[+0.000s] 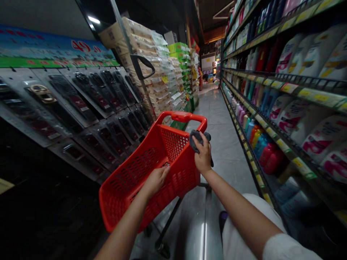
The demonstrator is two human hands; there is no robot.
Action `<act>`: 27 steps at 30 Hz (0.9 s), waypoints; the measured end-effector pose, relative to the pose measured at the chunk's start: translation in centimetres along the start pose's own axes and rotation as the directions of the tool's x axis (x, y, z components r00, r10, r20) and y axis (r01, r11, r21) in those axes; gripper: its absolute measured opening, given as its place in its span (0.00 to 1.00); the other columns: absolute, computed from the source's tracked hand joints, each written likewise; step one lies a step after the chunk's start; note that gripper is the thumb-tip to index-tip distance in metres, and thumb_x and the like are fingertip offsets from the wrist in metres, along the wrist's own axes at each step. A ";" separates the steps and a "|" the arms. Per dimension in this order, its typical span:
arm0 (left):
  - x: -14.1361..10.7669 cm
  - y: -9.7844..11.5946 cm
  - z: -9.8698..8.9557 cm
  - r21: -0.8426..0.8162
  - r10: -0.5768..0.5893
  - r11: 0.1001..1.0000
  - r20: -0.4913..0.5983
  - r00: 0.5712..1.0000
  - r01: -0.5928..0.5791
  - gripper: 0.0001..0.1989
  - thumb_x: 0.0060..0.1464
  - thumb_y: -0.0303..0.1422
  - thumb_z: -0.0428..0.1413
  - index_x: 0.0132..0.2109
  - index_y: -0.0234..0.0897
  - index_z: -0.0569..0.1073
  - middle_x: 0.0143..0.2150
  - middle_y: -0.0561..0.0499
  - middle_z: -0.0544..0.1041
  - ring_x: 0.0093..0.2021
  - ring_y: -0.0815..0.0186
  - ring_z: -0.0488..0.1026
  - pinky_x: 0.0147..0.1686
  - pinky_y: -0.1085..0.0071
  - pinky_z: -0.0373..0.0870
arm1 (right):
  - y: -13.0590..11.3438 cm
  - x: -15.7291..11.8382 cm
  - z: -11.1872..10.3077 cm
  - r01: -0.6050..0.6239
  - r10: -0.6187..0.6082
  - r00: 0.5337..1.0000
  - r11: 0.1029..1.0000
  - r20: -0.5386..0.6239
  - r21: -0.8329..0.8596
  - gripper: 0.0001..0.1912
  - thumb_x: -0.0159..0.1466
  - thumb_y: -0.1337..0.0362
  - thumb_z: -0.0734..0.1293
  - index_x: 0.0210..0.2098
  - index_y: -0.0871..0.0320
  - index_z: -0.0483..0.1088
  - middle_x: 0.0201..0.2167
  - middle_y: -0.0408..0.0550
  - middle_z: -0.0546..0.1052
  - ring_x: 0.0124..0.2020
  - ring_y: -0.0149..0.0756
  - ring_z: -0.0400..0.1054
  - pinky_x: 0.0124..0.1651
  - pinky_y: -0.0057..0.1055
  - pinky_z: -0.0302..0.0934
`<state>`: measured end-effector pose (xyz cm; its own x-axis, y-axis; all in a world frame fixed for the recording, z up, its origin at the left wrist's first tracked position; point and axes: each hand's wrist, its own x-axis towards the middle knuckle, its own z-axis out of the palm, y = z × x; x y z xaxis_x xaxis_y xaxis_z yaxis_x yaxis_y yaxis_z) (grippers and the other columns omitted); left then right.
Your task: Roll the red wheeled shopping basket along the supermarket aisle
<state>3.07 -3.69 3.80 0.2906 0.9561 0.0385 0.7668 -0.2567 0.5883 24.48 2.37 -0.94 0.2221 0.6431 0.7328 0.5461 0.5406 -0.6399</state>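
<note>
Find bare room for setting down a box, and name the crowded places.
Bare floor shows between the red cart and the right-hand shelf, and farther up the aisle. Crowded: that shelf, packed with bottles, and the left side, hung with packaged belts.

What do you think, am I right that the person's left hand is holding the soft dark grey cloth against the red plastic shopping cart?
Not quite: the head view shows it is the right hand holding the soft dark grey cloth against the red plastic shopping cart.
</note>
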 end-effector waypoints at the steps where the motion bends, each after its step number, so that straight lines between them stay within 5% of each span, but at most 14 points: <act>1: 0.0 0.0 0.0 0.011 0.001 1.000 -0.004 1.000 -0.001 0.27 0.63 0.49 0.39 0.34 0.34 0.73 0.33 0.49 0.76 0.35 0.62 0.73 0.37 0.70 0.64 | -0.1 0.1 0.0 -0.002 0.002 1.000 0.999 0.004 -0.052 0.41 0.53 0.82 0.55 0.62 0.47 0.66 0.69 0.43 0.55 0.67 0.44 0.53 0.66 0.47 0.53; 9: 0.2 -0.3 0.5 0.011 -0.005 1.000 -0.060 0.998 0.006 0.27 0.63 0.48 0.40 0.32 0.35 0.74 0.29 0.50 0.75 0.32 0.63 0.71 0.36 0.71 0.65 | -3.5 -4.0 1.1 0.176 -0.136 0.951 0.976 0.276 -0.126 0.39 0.54 0.80 0.60 0.59 0.41 0.69 0.66 0.37 0.62 0.54 0.45 0.60 0.57 0.44 0.61; 15: 0.4 -0.2 0.7 -0.022 -0.010 1.000 -0.077 0.997 0.008 0.29 0.63 0.50 0.39 0.32 0.35 0.75 0.31 0.48 0.77 0.35 0.62 0.72 0.39 0.69 0.67 | -1.8 -1.7 0.0 0.061 -0.024 0.987 0.971 0.159 -0.230 0.41 0.54 0.82 0.58 0.62 0.43 0.66 0.68 0.40 0.58 0.53 0.46 0.61 0.55 0.46 0.61; 22: 0.3 0.1 0.4 -0.137 -0.013 0.991 -0.081 0.997 0.002 0.31 0.63 0.51 0.36 0.35 0.34 0.76 0.36 0.46 0.79 0.40 0.59 0.74 0.45 0.67 0.68 | -3.5 -6.8 1.5 0.239 -0.217 0.903 0.971 0.370 -0.016 0.41 0.57 0.78 0.60 0.63 0.33 0.61 0.68 0.33 0.59 0.50 0.47 0.62 0.53 0.47 0.64; 27: -0.1 0.2 0.2 -0.076 -0.048 0.996 -0.054 0.997 0.044 0.29 0.62 0.52 0.38 0.32 0.35 0.73 0.31 0.49 0.75 0.36 0.61 0.71 0.39 0.69 0.66 | -0.8 -2.1 0.4 0.032 -0.019 0.988 0.996 0.151 -0.083 0.40 0.57 0.80 0.58 0.62 0.37 0.65 0.69 0.37 0.57 0.60 0.50 0.58 0.62 0.53 0.56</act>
<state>3.29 -3.83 3.79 0.2218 0.9736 0.0539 0.7332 -0.2030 0.6490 23.30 0.79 -2.05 0.0868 0.7073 0.7016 0.6178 0.5143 -0.5948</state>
